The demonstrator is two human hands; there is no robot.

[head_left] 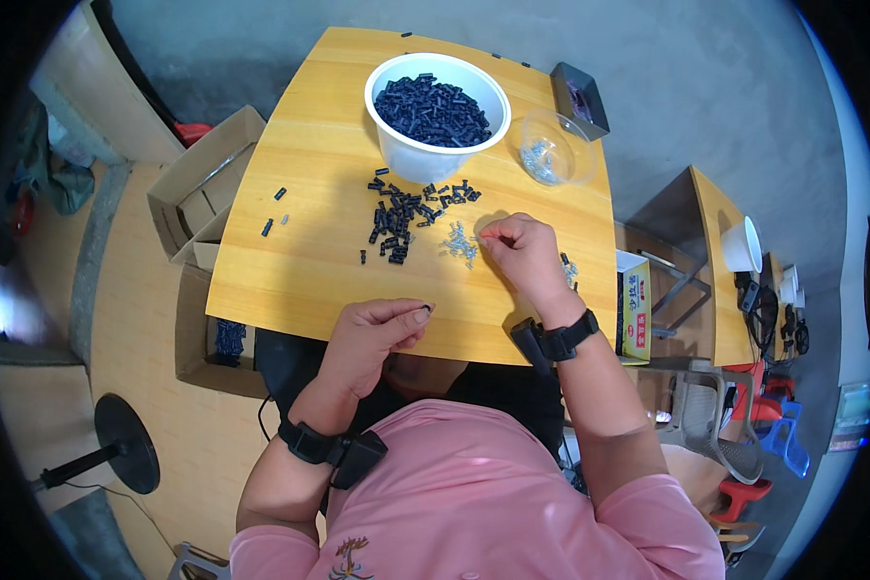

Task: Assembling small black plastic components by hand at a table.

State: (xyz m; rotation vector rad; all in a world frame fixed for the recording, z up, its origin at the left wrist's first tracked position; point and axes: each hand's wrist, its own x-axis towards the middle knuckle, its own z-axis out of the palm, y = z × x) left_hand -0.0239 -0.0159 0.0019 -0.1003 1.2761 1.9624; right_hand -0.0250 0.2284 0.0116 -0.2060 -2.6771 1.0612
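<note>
My left hand [377,333] is over the table's near edge, thumb and forefinger pinched on a small black cylindrical piece [427,307], of which only the end shows. Farther right, my right hand [522,253] has its fingertips closed together at the edge of a small pile of silvery, screw-like pieces [459,244]. Whether anything is between those fingertips is too small to tell. Beside that pile, to the left, lies a scatter of short black cylindrical pieces [394,222]. Behind them a white bucket [420,164] stands upright, heaped with black pieces [430,111].
On the wooden table [300,261] are a clear round tub [575,159] with silvery pieces, a dark box [585,101] and more silvery bits [569,271] by my right wrist. Cardboard boxes [198,184] stand left of the table. A yellow-green carton [634,309] stands at the right.
</note>
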